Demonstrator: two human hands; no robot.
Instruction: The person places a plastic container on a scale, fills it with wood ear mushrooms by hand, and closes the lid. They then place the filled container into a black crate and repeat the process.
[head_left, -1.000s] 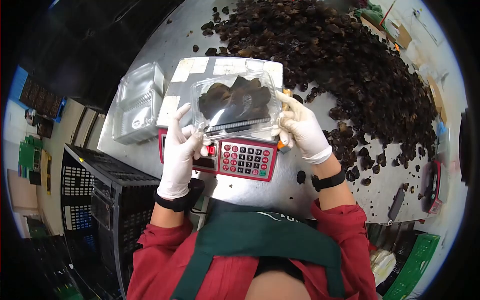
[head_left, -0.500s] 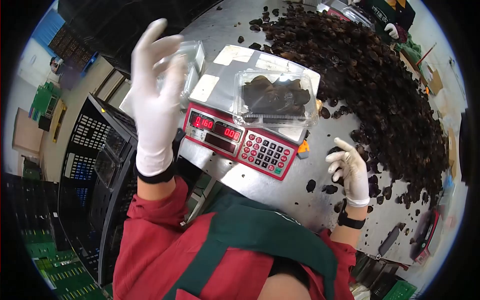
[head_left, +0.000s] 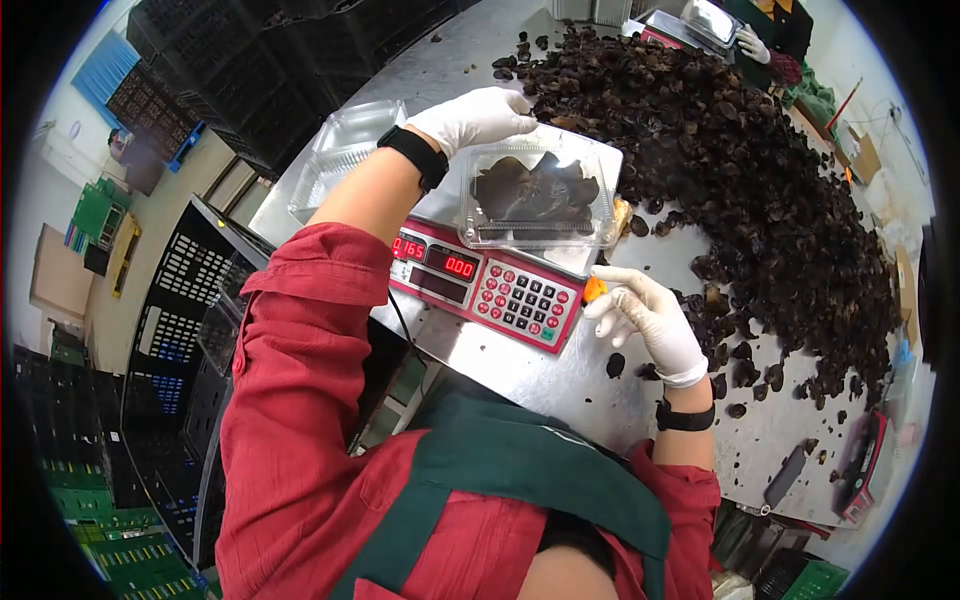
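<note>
A closed clear plastic box [head_left: 540, 200] with dark brown wood ear mushrooms [head_left: 535, 190] inside sits on the plate of a red-framed digital scale [head_left: 500, 300]. The scale's lit display reads 0.165 and 0.00. My left hand [head_left: 478, 117], in a white glove, reaches over the plate to the far side of the box, fingers stretched out and holding nothing. At the near right of the scale is my right hand [head_left: 648, 322], also gloved, its fingers loosely bent and apart, the tips close to the box's lower right corner and a small orange piece [head_left: 594, 290].
A large heap of loose wood ear mushrooms [head_left: 740, 170] covers the metal table's right side. Empty clear boxes [head_left: 350, 150] stand left of the scale. Black crates [head_left: 175, 330] are at the left. Across the table, another person's gloved hand [head_left: 752, 44] is near a second scale.
My left hand has come down from the raised left position to the far side of the box. My right hand has moved up and left towards the box. The display went from 0.160 to 0.165.
</note>
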